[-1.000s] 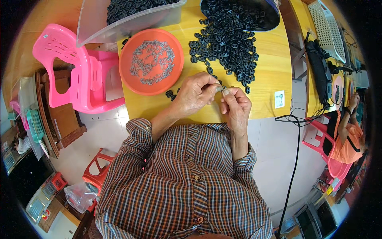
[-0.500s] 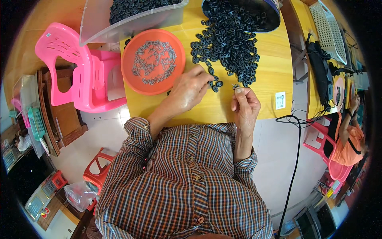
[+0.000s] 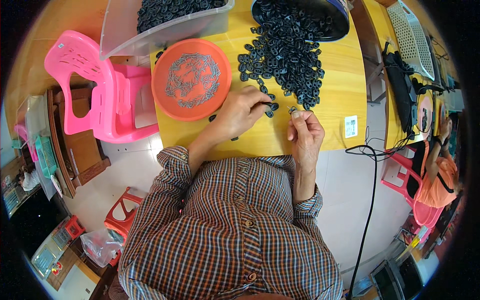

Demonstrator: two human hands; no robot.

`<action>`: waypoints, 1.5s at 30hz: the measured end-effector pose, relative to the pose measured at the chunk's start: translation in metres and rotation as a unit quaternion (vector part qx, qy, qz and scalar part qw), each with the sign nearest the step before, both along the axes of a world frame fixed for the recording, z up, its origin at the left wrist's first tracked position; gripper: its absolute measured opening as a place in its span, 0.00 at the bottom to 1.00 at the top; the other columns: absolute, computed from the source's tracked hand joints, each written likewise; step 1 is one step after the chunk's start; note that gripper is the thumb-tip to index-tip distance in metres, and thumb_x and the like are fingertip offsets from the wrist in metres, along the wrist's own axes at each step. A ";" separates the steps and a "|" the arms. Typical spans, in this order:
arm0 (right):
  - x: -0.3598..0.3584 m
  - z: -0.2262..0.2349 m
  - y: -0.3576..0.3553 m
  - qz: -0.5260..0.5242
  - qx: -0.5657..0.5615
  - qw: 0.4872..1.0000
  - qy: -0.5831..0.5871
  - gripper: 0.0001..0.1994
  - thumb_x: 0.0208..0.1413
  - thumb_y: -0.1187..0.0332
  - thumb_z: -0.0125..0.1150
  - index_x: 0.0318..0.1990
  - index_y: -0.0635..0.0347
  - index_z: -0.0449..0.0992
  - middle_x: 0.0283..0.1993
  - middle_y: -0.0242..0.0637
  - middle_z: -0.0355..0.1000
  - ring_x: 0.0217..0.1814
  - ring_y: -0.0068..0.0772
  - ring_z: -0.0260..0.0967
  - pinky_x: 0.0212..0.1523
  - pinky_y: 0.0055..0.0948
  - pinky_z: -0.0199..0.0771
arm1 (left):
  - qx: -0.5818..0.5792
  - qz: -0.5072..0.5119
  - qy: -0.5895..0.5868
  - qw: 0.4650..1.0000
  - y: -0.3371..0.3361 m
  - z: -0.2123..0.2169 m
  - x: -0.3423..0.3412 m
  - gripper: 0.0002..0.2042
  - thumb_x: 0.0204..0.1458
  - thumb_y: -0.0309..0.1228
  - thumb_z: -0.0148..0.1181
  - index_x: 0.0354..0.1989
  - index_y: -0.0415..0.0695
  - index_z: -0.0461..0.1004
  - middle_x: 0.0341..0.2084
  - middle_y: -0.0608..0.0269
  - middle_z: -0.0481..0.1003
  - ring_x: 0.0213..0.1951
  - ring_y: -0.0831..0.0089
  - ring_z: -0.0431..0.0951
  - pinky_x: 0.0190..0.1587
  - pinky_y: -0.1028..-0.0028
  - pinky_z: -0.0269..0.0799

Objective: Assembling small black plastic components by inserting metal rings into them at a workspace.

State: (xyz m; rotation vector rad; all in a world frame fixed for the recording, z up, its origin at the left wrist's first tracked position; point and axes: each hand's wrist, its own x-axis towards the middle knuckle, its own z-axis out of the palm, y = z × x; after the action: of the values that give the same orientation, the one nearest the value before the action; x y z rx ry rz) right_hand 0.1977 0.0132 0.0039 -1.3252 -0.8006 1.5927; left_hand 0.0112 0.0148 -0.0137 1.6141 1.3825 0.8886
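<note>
My left hand (image 3: 243, 111) rests on the yellow table (image 3: 345, 95), its fingertips pinching a small black plastic part (image 3: 272, 106) at the near edge of a pile of black parts (image 3: 285, 57). My right hand (image 3: 305, 134) is raised just right of it, thumb and forefinger pinching a tiny metal piece (image 3: 292, 109). An orange round tray (image 3: 191, 79) with several small grey metal pieces lies left of my left hand.
A clear bin (image 3: 165, 22) of black parts stands at the back left, a dark bowl (image 3: 305, 17) of them at the back. A pink plastic chair (image 3: 95, 90) is left of the table. A black cable (image 3: 370, 200) runs down the floor; another person (image 3: 440, 170) sits at right.
My hands, which were together in front of me, have parted. The left hand reached out to the edge of the black pile; the right stays raised with the small piece.
</note>
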 end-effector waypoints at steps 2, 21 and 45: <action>0.000 -0.001 -0.001 -0.003 0.008 1.000 0.008 0.07 0.56 0.68 0.57 0.30 0.61 0.71 0.20 0.27 0.66 0.16 0.13 0.55 0.17 0.15 0.52 | -0.102 0.019 -0.144 0.984 -0.001 0.010 0.001 0.08 0.51 0.22 0.57 0.39 0.37 0.74 0.28 0.63 0.75 0.28 0.76 0.77 0.31 0.75 0.75; -0.023 0.025 -0.004 0.027 0.024 0.999 0.028 0.06 0.57 0.68 0.57 0.32 0.62 0.71 0.23 0.27 0.67 0.17 0.13 0.57 0.18 0.14 0.55 | -0.186 0.004 -0.452 0.872 -0.003 0.020 -0.011 0.16 0.52 0.20 0.56 0.50 0.35 0.68 0.34 0.54 0.77 0.31 0.70 0.80 0.35 0.71 0.80; -0.028 0.019 -0.004 -0.023 0.099 0.995 0.019 0.04 0.58 0.71 0.54 0.34 0.62 0.71 0.26 0.30 0.72 0.18 0.12 0.60 0.19 0.12 0.58 | -0.002 0.087 -0.180 0.980 -0.009 0.016 0.002 0.12 0.43 0.18 0.60 0.39 0.39 0.74 0.24 0.68 0.73 0.23 0.84 0.72 0.25 0.82 0.70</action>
State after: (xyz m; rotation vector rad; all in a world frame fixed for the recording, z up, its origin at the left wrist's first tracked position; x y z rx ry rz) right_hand 0.1696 0.0094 0.0231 -1.1608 -0.8744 1.4584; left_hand 0.0128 0.0060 0.0022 1.2648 1.2763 1.2123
